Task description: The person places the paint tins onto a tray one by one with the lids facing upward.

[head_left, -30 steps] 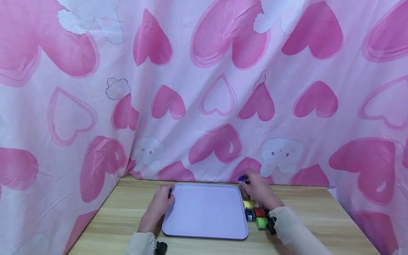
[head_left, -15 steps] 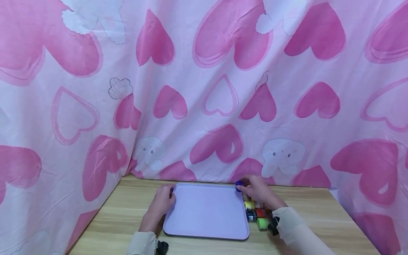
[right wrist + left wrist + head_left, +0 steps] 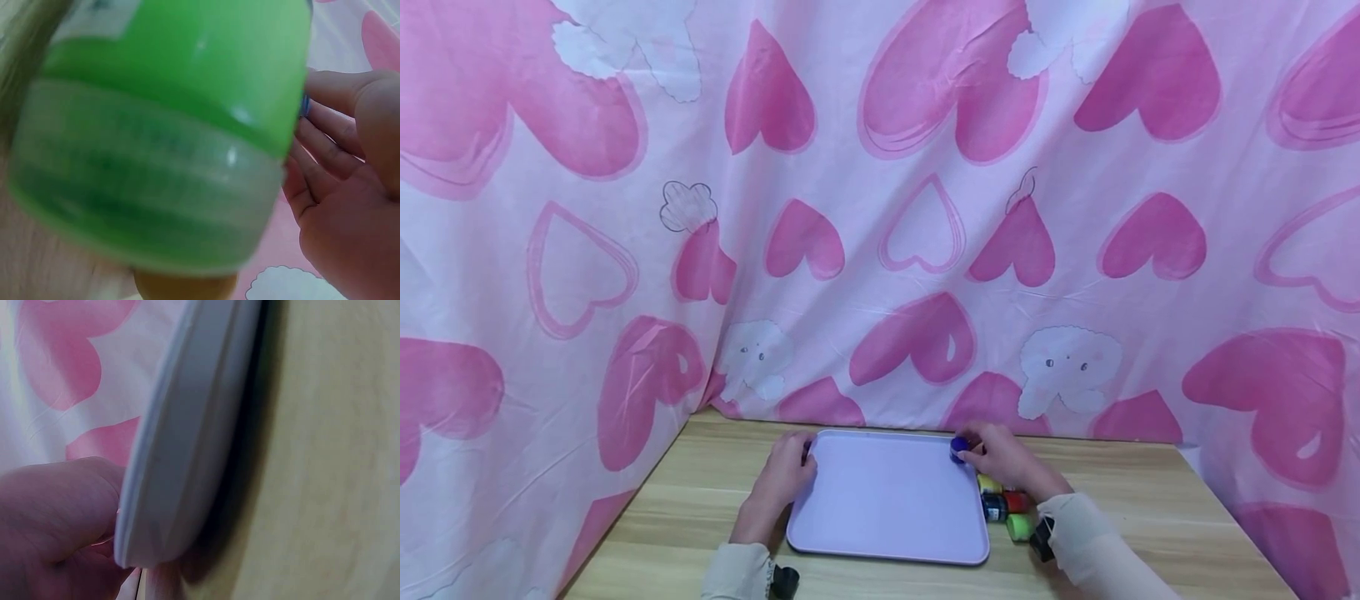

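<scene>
You've got a blue jar (image 3: pixel 958 450) pinched in your right hand (image 3: pixel 1006 458) at the lilac tray's (image 3: pixel 887 500) far right corner, left hand (image 3: pixel 782 473) gripping its left rim.

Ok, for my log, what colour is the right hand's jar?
The jar is deep blue, clearest in the head view.

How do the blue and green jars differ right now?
The blue jar is dark blue, the green jar bright green. The right hand holds the blue jar; no hand holds the green jar. The blue jar is at the far right corner of the tray; the green jar is on the table to its right. Both are small.
</scene>
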`<action>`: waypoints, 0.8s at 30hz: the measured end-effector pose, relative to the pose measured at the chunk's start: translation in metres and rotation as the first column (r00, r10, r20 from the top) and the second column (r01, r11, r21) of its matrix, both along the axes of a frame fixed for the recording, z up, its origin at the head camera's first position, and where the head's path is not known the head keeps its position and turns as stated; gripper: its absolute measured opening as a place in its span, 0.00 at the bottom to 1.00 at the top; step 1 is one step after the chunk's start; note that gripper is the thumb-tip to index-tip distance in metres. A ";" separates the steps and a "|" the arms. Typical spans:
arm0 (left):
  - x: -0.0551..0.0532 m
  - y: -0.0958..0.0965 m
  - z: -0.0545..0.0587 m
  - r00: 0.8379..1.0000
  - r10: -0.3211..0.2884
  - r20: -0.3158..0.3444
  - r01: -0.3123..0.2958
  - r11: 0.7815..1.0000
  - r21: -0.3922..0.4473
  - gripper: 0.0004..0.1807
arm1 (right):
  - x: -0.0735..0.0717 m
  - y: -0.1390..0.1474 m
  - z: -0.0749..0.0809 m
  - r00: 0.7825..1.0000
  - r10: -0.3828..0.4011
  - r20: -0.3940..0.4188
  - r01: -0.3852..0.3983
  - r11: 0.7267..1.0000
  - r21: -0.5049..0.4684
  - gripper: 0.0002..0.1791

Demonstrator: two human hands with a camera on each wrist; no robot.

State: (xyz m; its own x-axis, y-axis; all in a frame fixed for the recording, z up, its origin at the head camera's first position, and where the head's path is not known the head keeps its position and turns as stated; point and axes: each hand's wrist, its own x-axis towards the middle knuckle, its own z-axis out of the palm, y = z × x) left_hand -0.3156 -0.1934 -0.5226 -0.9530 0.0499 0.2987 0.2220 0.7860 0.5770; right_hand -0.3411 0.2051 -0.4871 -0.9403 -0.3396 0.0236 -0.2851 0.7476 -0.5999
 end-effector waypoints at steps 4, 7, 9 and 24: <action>0.000 0.000 -0.001 1.000 -0.005 0.014 0.005 1.000 0.010 0.21 | 0.001 0.000 -0.001 1.000 0.012 -0.005 -0.012 1.000 0.024 0.20; 0.000 -0.001 -0.002 1.000 -0.013 -0.008 0.013 1.000 0.019 0.20 | 0.001 -0.001 -0.001 1.000 0.013 -0.012 -0.012 0.999 0.043 0.21; -0.003 -0.004 -0.008 0.998 -0.022 -0.059 0.022 1.000 0.004 0.20 | 0.001 -0.001 -0.001 1.000 0.014 -0.017 -0.013 0.999 0.050 0.22; 0.001 -0.001 0.001 1.000 -0.006 -0.002 0.006 1.000 0.017 0.19 | 0.003 0.012 0.015 1.000 -0.024 -0.009 0.024 0.999 0.024 0.23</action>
